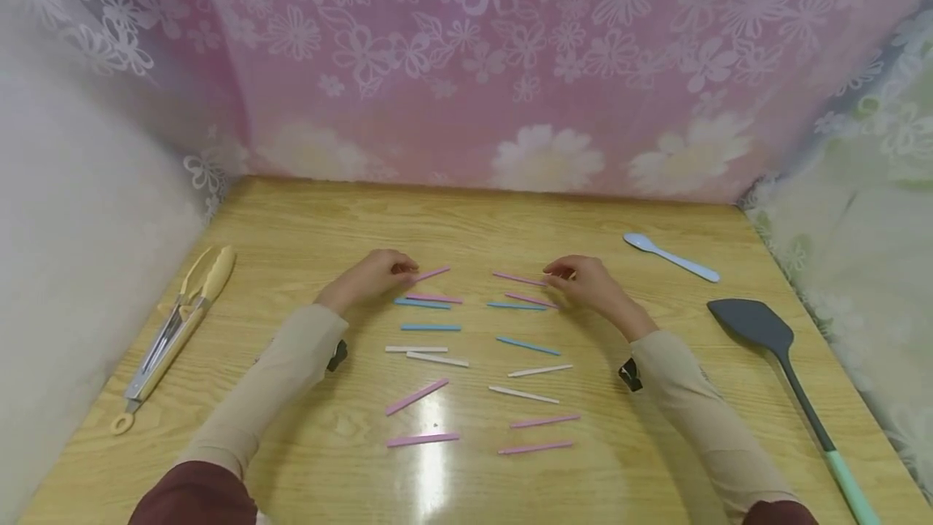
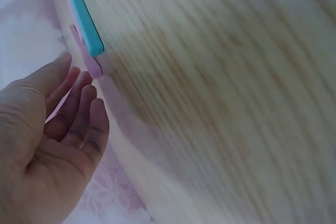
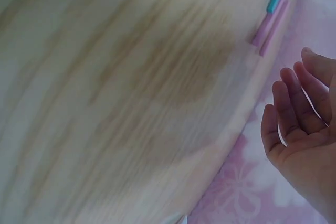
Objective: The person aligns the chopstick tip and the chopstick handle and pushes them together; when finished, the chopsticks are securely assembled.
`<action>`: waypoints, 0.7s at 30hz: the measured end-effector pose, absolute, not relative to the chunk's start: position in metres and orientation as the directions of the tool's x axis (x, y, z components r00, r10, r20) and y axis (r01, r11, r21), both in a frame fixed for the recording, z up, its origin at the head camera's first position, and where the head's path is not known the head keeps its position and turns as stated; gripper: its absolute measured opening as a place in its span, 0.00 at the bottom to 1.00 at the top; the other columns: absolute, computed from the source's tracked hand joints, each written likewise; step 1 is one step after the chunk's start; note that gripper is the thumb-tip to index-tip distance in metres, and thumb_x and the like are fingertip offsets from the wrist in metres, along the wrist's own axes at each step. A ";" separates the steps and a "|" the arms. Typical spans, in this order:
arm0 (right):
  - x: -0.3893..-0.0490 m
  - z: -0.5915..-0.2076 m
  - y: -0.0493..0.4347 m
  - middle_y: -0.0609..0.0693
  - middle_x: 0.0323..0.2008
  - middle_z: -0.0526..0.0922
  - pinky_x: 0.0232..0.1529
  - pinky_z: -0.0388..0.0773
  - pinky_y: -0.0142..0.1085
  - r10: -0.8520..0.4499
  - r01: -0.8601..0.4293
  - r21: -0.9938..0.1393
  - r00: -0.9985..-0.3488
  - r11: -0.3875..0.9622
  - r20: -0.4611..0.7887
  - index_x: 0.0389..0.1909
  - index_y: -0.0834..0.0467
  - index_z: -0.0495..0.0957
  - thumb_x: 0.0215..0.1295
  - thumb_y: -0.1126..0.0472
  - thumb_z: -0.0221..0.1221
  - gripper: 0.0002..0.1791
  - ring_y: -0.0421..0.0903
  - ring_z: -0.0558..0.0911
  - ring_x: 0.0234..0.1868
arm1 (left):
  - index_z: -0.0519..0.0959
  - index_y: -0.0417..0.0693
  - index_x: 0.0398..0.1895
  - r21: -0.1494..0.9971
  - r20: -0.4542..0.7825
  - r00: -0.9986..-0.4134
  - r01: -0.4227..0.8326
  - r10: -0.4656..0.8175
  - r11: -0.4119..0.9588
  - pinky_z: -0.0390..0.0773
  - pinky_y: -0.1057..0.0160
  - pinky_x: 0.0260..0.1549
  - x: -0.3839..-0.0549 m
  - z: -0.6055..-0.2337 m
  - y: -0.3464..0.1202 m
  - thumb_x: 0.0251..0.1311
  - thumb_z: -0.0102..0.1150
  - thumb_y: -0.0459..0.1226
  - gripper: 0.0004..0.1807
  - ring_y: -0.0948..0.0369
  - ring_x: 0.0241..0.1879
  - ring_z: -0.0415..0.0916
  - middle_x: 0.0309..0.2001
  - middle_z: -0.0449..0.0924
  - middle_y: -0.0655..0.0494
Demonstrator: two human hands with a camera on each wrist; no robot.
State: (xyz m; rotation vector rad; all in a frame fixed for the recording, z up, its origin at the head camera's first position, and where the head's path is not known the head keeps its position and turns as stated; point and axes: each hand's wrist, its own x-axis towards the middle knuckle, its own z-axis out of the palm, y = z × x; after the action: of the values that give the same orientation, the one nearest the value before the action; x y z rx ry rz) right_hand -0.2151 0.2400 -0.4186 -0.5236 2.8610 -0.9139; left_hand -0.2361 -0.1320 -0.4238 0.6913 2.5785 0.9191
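Two columns of thin sticks lie on the wooden table. At the far end of the left column, my left hand [image 1: 379, 272] is beside a pink stick [image 1: 432, 274]; in the left wrist view its loosely bent fingers [image 2: 97, 124] are close to a pink stick's end [image 2: 94, 69], with no clear grip. My right hand [image 1: 583, 278] is at the outer end of another pink stick [image 1: 517, 278]. In the right wrist view the right fingers [image 3: 286, 111] are loosely bent and apart from the pink sticks [image 3: 273, 32]. Blue sticks [image 1: 430, 327] lie just nearer.
White sticks [image 1: 437, 359] and more pink sticks [image 1: 423, 440] lie nearer the body. Yellow-handled tongs [image 1: 175, 330] lie at the left. On the right are a light blue spoon [image 1: 674, 259] and a dark spatula [image 1: 758, 326] with a green handle. Floral cloth [image 1: 474, 63] hangs behind the table.
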 end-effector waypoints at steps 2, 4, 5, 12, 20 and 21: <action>-0.217 -0.419 0.236 0.57 0.38 0.83 0.43 0.77 0.46 -0.362 -0.295 -0.576 -0.932 0.762 -0.001 0.46 0.66 0.80 0.66 0.60 0.59 0.14 0.52 0.79 0.39 | 0.75 0.34 0.56 0.662 -0.133 -0.831 0.331 0.540 0.673 0.76 0.55 0.50 -0.237 -0.424 -0.129 0.68 0.52 0.35 0.17 0.52 0.48 0.75 0.49 0.79 0.43; -0.219 -0.420 0.233 0.57 0.38 0.83 0.43 0.77 0.46 -0.372 -0.298 -0.576 -0.928 0.761 -0.011 0.46 0.66 0.80 0.66 0.60 0.59 0.14 0.51 0.80 0.39 | 0.74 0.33 0.56 0.665 -0.138 -0.831 0.326 0.539 0.672 0.76 0.55 0.50 -0.238 -0.424 -0.126 0.68 0.52 0.34 0.17 0.52 0.48 0.75 0.49 0.79 0.43; -0.221 -0.421 0.231 0.57 0.38 0.83 0.44 0.77 0.46 -0.376 -0.300 -0.574 -0.926 0.762 -0.016 0.46 0.66 0.80 0.66 0.60 0.59 0.14 0.51 0.80 0.39 | 0.74 0.33 0.56 0.668 -0.144 -0.832 0.318 0.536 0.673 0.76 0.55 0.50 -0.239 -0.425 -0.124 0.67 0.53 0.34 0.17 0.53 0.47 0.75 0.48 0.79 0.43; -0.230 -0.430 0.218 0.59 0.40 0.83 0.45 0.78 0.46 -0.416 -0.315 -0.555 -0.907 0.770 -0.063 0.45 0.66 0.81 0.66 0.62 0.59 0.12 0.53 0.81 0.42 | 0.76 0.33 0.54 0.649 -0.149 -0.831 0.327 0.536 0.687 0.77 0.58 0.47 -0.246 -0.434 -0.114 0.65 0.57 0.34 0.17 0.54 0.44 0.76 0.45 0.80 0.44; -0.232 -0.431 0.206 0.56 0.34 0.82 0.37 0.76 0.41 -0.464 -0.373 -0.525 -0.884 0.765 -0.049 0.42 0.67 0.82 0.64 0.66 0.59 0.10 0.47 0.77 0.34 | 0.77 0.32 0.51 0.643 -0.160 -0.823 0.332 0.545 0.690 0.77 0.63 0.37 -0.247 -0.434 -0.109 0.65 0.54 0.30 0.14 0.59 0.34 0.74 0.40 0.80 0.45; -0.231 -0.431 0.206 0.56 0.33 0.82 0.37 0.76 0.41 -0.464 -0.371 -0.526 -0.884 0.765 -0.051 0.42 0.68 0.82 0.65 0.67 0.59 0.09 0.47 0.77 0.33 | 0.77 0.32 0.51 0.649 -0.166 -0.824 0.322 0.541 0.690 0.77 0.64 0.36 -0.247 -0.434 -0.109 0.65 0.54 0.30 0.14 0.59 0.33 0.74 0.39 0.80 0.45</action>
State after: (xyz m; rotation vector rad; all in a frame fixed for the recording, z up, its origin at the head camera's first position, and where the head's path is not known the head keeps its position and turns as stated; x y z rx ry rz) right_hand -0.2313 0.2057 -0.4308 -0.6638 2.7821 -0.7729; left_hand -0.2473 -0.1092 -0.4337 0.6779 2.5563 0.8865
